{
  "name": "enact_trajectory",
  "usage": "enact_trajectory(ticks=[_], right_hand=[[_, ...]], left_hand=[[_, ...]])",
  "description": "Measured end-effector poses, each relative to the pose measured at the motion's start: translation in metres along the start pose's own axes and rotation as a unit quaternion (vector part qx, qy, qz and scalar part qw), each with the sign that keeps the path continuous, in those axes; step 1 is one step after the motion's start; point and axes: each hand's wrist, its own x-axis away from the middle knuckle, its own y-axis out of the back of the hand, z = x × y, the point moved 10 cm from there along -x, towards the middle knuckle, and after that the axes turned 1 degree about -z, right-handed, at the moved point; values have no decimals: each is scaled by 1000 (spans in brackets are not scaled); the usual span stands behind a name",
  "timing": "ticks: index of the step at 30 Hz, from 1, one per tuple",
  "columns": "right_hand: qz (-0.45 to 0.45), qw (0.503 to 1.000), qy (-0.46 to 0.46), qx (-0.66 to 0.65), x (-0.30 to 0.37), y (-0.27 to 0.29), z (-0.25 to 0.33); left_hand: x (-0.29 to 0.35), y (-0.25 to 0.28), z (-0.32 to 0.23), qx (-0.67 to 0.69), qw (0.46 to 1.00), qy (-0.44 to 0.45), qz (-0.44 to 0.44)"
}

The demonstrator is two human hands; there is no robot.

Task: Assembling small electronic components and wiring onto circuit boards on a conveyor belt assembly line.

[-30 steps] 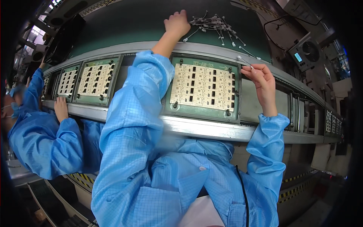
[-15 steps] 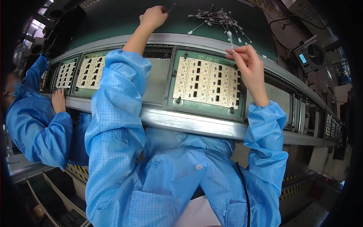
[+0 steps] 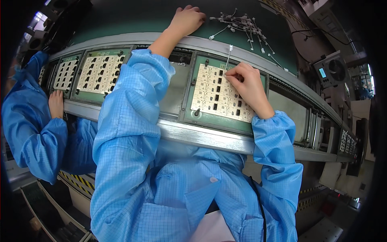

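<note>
My right hand (image 3: 246,82) pinches a thin white wire lead (image 3: 228,58) by its lower part. The lead's white plug end points up over the rail. Thumb and forefinger are at the top of a cream circuit board panel (image 3: 206,90) with rows of black parts, seated in a green fixture (image 3: 204,119). The hand covers part of the panel's right side. My left hand (image 3: 187,21) rests over the green work surface, left of a pile of white wire leads (image 3: 242,25). Its fingers are bent and slightly apart, with nothing visible in them.
A metal conveyor rail (image 3: 201,133) runs across in front of me. More board panels (image 3: 98,72) stand in fixtures to the left, beside a co-worker's hand (image 3: 56,104) and blue sleeve. At the right is a grey device (image 3: 328,68) with a lit screen and round fan.
My right hand has moved down and left with the wire lead, from above the rail onto the panel. My left hand has shifted right, closer to the pile.
</note>
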Motion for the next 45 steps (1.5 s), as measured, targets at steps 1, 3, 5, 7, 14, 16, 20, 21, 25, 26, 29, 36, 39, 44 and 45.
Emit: enact_trajectory(ticks=[1, 3, 5, 7, 14, 16, 20, 21, 25, 26, 29, 36, 39, 44, 45], right_hand=[[6, 1000, 0, 0, -1, -1, 1], [-13, 998, 39, 45, -1, 6, 11], [-3, 1000, 7, 27, 0, 1, 6], [-21, 996, 38, 83, 0, 6, 17], [-26, 994, 45, 92, 3, 5, 16], [-35, 992, 54, 110, 5, 6, 17], [-51, 982, 87, 157, 8, 9, 28], [-52, 982, 85, 159, 8, 10, 29], [-30, 975, 128, 179, 10, 3, 44], [-30, 968, 152, 197, 13, 0, 48], [-16, 959, 168, 227, 18, -6, 50], [42, 976, 122, 173, 15, 5, 34], [64, 959, 136, 242, 20, 2, 47], [124, 978, 125, 116, -6, 12, 16], [112, 984, 135, 13, -18, 22, 6]], left_hand=[[3, 3, -4, 16, 1000, -20, -11], [5, 15, -7, 53, 998, -32, -9], [8, 17, -9, 20, 999, -36, 9], [10, 25, -12, 15, 999, -39, -4], [6, 108, -2, 271, 940, 5, -207], [1, 109, 15, 409, 894, 86, -160], [31, 98, 13, 649, 720, 245, -9], [41, 106, 4, 651, 719, 244, -7], [79, 117, -5, 684, 693, 225, -34], [84, 126, -6, 604, 768, 205, -54], [96, 140, -21, 449, 868, 196, -80], [98, 136, -44, 406, 898, 159, -59], [105, 119, -44, 457, 869, 179, -62], [117, 131, -65, 205, 973, 37, -94], [119, 129, -72, 155, 984, 28, -77]])
